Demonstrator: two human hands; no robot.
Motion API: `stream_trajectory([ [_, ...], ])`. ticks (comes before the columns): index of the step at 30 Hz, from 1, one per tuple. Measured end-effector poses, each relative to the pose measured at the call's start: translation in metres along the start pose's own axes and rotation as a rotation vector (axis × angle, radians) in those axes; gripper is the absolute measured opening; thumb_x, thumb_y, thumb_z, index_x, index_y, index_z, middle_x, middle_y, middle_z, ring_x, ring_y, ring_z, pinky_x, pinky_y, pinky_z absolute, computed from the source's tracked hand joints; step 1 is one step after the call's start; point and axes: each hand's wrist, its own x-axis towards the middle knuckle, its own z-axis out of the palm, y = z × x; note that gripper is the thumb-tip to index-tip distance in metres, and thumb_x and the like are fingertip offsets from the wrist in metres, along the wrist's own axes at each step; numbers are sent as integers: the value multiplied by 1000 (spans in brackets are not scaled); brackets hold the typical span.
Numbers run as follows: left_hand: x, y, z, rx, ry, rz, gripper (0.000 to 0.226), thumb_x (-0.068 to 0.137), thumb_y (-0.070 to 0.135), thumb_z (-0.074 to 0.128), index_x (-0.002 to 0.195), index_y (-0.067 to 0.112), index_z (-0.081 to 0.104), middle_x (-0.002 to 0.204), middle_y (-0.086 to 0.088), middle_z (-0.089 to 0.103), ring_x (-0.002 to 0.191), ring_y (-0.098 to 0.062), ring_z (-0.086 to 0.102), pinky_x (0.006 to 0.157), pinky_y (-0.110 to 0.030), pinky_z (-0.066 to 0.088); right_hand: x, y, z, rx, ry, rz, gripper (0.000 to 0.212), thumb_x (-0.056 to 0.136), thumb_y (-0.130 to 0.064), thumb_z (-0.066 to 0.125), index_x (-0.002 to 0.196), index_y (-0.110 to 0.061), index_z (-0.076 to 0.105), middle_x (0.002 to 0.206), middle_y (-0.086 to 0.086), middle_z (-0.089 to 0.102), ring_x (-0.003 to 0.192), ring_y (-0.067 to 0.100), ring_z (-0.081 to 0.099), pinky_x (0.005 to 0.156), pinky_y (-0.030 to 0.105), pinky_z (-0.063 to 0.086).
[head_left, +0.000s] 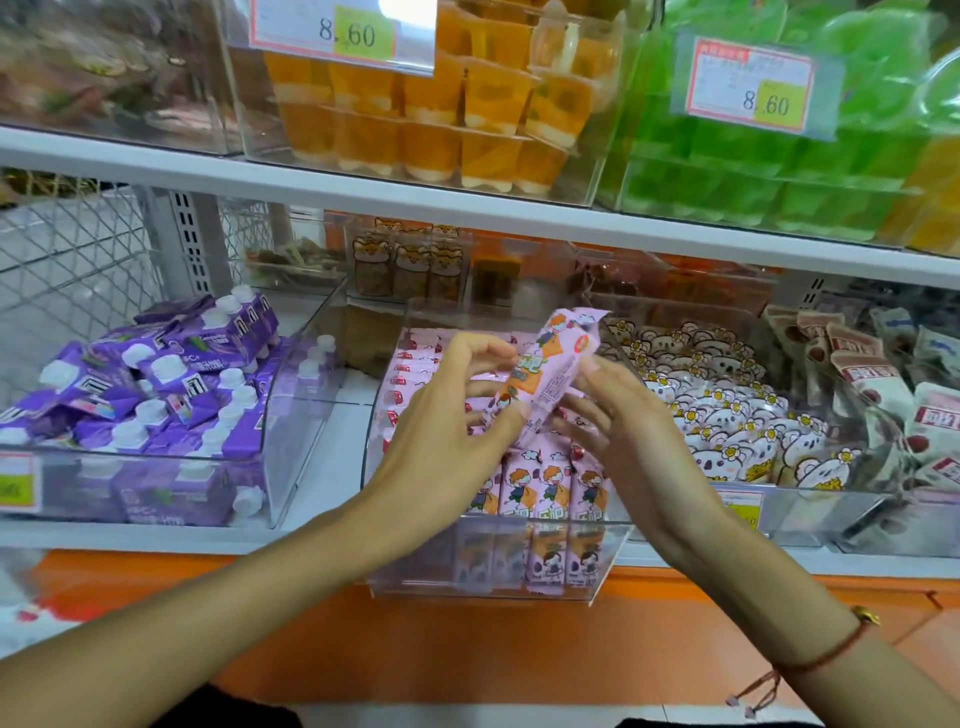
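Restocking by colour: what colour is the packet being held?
Pink packet with orange cartoon print; head view.

You're in a shop, facing a snack aisle. White shelves (363, 182) carry clear bins (298, 410), each packed with many copies of one product: orange jelly cups (431, 119), purple pouches (171, 374), pink packets (550, 488). Price tags (343, 31) reading 8.60 hang on the bin fronts.

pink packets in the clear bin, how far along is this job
Done: rows of packets already stand in the clear bin. In hand: one pink packet, held above the bin between the left hand and right hand. Left: that packet is not in a row yet.
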Motion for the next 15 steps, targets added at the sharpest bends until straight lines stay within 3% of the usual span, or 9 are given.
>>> stream_trajectory([
  [3, -3, -3, -1, 118, -73, 28, 20, 96, 24, 52, 108, 39, 48, 120, 26, 57, 112, 8, 52, 86, -11, 46, -3, -2, 0, -7, -89, -47, 21, 99, -23, 47, 112, -18, 64, 105, -3, 73, 101, 10, 67, 91, 29, 51],
  [6, -3, -5, -2, 330, -17, 108, 29, 91, 28, 61, 116, 33, 50, 128, 21, 52, 116, 2, 46, 90, -13, 39, -6, 2, 5, -60, 10, -123, 26, 95, -21, 55, 119, -13, 60, 107, 3, 72, 100, 16, 69, 91, 33, 54],
  [8, -2, -5, -1, 369, 43, 167, 38, 84, 33, 69, 117, 32, 50, 122, 19, 52, 112, 1, 46, 87, -11, 38, -8, 3, 9, -70, 69, -192, 29, 88, -23, 64, 114, -10, 59, 105, 5, 71, 98, 17, 69, 91, 35, 55],
  [11, 0, -4, -2, 277, 81, 157, 31, 85, 33, 69, 112, 31, 55, 111, 21, 59, 106, 2, 54, 80, -14, 44, -11, 2, 12, -128, 67, -278, 40, 71, -34, 72, 104, -16, 60, 105, 0, 70, 98, 13, 68, 85, 28, 55],
  [15, 6, 3, -4, -101, 3, -75, 18, 87, 34, 63, 104, 39, 60, 95, 25, 69, 91, 7, 63, 68, -10, 51, -9, -2, 5, -256, 6, -279, 26, 83, -32, 67, 107, -25, 64, 106, -11, 69, 99, 3, 64, 78, 16, 52],
])
